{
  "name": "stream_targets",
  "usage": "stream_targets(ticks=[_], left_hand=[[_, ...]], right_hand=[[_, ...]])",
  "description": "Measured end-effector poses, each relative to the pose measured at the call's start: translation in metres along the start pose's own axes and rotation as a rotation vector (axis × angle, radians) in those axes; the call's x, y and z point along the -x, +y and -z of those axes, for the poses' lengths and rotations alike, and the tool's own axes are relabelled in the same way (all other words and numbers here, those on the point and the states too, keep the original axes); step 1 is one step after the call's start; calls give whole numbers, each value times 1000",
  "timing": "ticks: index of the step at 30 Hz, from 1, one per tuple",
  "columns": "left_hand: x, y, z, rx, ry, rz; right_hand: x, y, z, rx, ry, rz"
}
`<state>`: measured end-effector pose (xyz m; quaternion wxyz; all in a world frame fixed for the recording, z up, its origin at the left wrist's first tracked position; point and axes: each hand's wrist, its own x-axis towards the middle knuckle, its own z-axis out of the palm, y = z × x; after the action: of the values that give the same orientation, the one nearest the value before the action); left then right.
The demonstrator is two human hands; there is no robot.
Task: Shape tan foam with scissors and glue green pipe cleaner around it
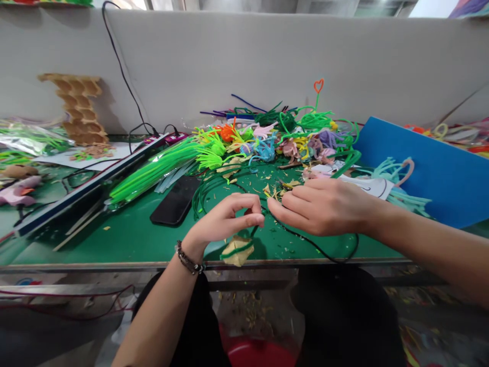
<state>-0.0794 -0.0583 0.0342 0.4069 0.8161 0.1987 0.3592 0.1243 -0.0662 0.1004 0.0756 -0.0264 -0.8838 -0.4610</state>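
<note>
My left hand [233,216] is over the front of the green table, thumb and forefinger pinched together on a thin dark green stem [253,232]. Below those fingers hangs a pale yellow, leaf-like piece [239,252] with a green strip across it. To the right, my right hand [321,206] is closed, its fingertips pressed together close to the left fingertips. What it grips is hidden behind the fingers. From beneath it a dark cord [317,247] curves over the table towards the front edge. Coils of dark green wire [200,199] lie behind my left hand.
A black phone [175,201] and a bundle of bright green pipe cleaners [156,171] lie left. Colourful pipe-cleaner pieces [263,148] heap up at the back. A blue board [424,173] leans at right. Yellow scraps [284,191] litter the table [126,239].
</note>
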Motion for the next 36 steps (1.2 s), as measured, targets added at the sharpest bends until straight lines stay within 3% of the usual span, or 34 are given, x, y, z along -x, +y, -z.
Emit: stream_targets(ticks=[5, 16, 21, 25, 33, 36], left_hand=[[-1, 0, -3, 184, -14, 29], [1, -1, -4, 263, -141, 54], [-2, 4, -1, 150, -183, -26], [-1, 2, 1, 75, -141, -30], [0, 0, -4, 373, -140, 81], [1, 4, -8, 448, -128, 145]], right_hand=[[1, 0, -1, 87, 52, 15], [-2, 1, -3, -2, 164, 70], [-6, -2, 3, -144, 121, 50], [-4, -3, 4, -153, 28, 24], [2, -3, 2, -104, 64, 17], [2, -5, 1, -161, 91, -53]])
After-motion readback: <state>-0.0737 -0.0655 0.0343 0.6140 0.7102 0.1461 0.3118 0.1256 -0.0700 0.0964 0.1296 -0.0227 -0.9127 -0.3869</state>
